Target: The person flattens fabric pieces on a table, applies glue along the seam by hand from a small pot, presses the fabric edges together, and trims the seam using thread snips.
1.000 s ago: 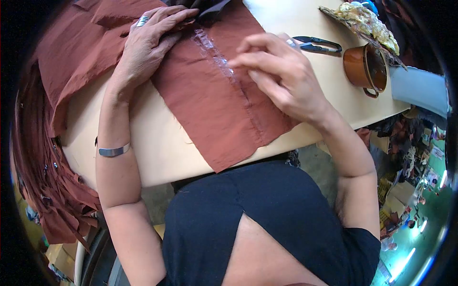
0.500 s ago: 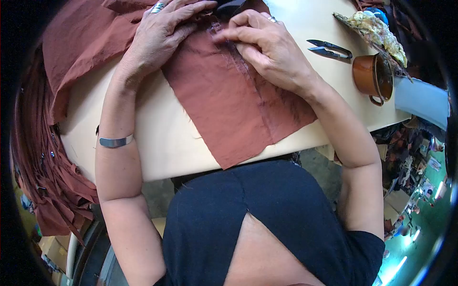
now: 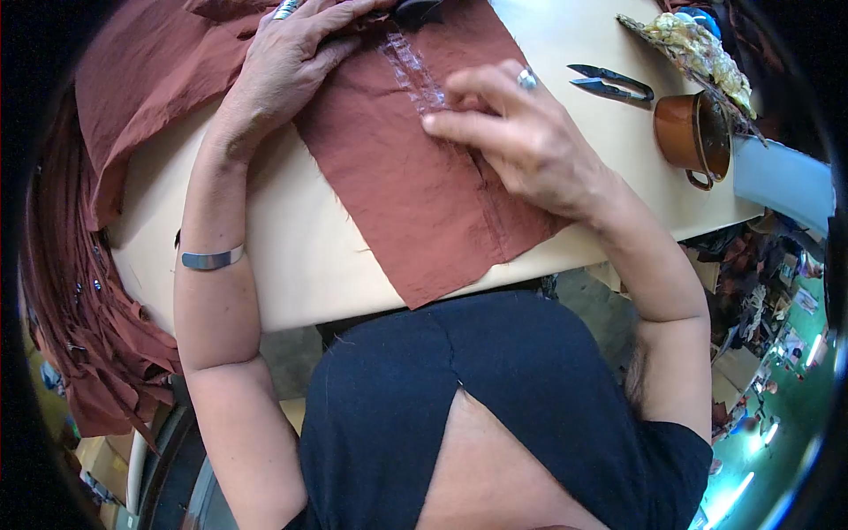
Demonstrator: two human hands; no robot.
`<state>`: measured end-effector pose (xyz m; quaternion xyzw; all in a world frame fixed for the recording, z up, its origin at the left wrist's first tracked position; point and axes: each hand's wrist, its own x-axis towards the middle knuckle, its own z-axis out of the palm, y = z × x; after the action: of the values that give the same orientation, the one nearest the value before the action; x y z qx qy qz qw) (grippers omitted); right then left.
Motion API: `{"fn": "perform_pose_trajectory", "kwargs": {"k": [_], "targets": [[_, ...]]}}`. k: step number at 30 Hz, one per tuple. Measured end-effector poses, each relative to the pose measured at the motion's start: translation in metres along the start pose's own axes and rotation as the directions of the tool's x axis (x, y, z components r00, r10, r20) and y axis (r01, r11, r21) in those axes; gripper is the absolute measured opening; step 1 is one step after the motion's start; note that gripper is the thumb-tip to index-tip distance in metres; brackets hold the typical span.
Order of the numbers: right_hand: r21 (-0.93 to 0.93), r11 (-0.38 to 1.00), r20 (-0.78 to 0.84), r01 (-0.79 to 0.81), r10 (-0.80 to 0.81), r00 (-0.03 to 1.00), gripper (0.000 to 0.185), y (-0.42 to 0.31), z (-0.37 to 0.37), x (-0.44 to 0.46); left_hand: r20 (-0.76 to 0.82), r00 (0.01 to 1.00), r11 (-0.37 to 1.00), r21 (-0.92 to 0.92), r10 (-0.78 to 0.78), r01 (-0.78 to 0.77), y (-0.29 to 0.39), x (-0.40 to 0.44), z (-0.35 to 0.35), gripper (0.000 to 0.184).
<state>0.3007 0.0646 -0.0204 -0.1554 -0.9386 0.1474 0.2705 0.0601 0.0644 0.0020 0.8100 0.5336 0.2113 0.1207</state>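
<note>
We see a pale tabletop [image 3: 291,252] running across the view, its near edge just in front of the person's black top [image 3: 459,340]. On it lies our main piece, a rust-brown cloth [image 3: 406,194] with frayed edges; its pointed lower corner reaches over the near edge. More rust-brown fabric [image 3: 163,93] spreads to the left, and we cannot tell whether it joins the cloth. Beyond that, a bundle of strips [image 3: 93,353] hangs down past the tabletop.

We find the right hand [image 3: 526,132] over the cloth with its fingers bent, one fingertip at a shiny streak; we cannot tell whether it pinches anything. The left hand [image 3: 296,66] lies palm down on the fabric, fingers stretched toward a dark piece [image 3: 417,11] at the top edge. Whether its thumb grips a fold, we cannot tell.

At the right we see a pale blue object [image 3: 782,184], a crusty yellowish piece [image 3: 693,62] and a brown mug [image 3: 680,132] close together, the mug's handle facing us. Black snips [image 3: 609,84] lie near the mug, blades apart. The shiny streak [image 3: 411,66] runs down the cloth between the hands. Smallest, we note a metal bracelet [image 3: 212,259] on the left arm and a ring [image 3: 526,79] on the right hand.
</note>
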Motion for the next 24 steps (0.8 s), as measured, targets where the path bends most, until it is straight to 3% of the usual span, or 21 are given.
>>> {"fn": "perform_pose_trajectory", "kwargs": {"k": [2, 6, 9, 10, 12, 13, 14, 16, 22, 24], "targets": [[-0.119, 0.983, 0.048, 0.138, -0.133, 0.990, 0.017, -0.011, -0.010, -0.015, 0.006, 1.000, 1.000, 0.010, 0.019, -0.019, -0.001, 0.000, 0.000, 0.035], [-0.046, 0.997, 0.131, 0.062, -0.056, 0.990, 0.017, -0.032, -0.035, -0.028, -0.083, 0.983, 0.986, -0.022, 0.164, -0.167, -0.032, -0.002, 0.017, 0.035], [-0.153, 0.949, -0.076, -0.275, 0.266, 0.961, 0.020, -0.034, -0.086, -0.041, -0.078, 0.983, 0.985, 0.063, 0.167, -0.162, -0.030, -0.002, 0.017, 0.037], [-0.178, 0.902, -0.194, -0.394, 0.360, 0.912, 0.022, -0.035, -0.106, -0.048, -0.054, 0.988, 0.989, 0.055, 0.143, -0.140, -0.031, -0.002, 0.016, 0.038], [-0.354, 0.737, -0.265, -0.576, 0.512, 0.817, 0.028, -0.037, -0.144, -0.066, -0.038, 0.995, 0.995, 0.047, 0.089, -0.088, -0.024, -0.001, 0.015, 0.038], [-0.549, 0.642, -0.225, -0.536, 0.503, 0.834, 0.034, -0.029, -0.160, -0.079, -0.031, 0.996, 0.995, 0.051, 0.082, -0.081, -0.026, 0.000, 0.016, 0.038], [-0.586, 0.537, -0.234, -0.608, 0.606, 0.760, 0.043, -0.024, -0.166, -0.089, -0.026, 0.997, 0.996, 0.056, 0.072, -0.071, -0.027, 0.001, 0.017, 0.038], [-0.722, 0.448, -0.190, -0.527, 0.603, 0.774, 0.049, -0.013, -0.170, -0.104, -0.014, 1.000, 1.000, 0.006, 0.017, -0.017, -0.023, -0.002, 0.015, 0.039], [-0.680, 0.315, -0.039, -0.662, 0.886, 0.461, 0.051, 0.006, -0.163, -0.100, -0.013, 1.000, 0.998, -0.063, -0.027, 0.026, -0.019, -0.004, 0.015, 0.040], [-0.632, 0.442, -0.102, -0.636, 0.766, 0.634, 0.048, 0.007, -0.170, -0.111, -0.027, 1.000, 1.000, -0.014, 0.012, -0.012, -0.021, -0.004, 0.015, 0.039]]}}
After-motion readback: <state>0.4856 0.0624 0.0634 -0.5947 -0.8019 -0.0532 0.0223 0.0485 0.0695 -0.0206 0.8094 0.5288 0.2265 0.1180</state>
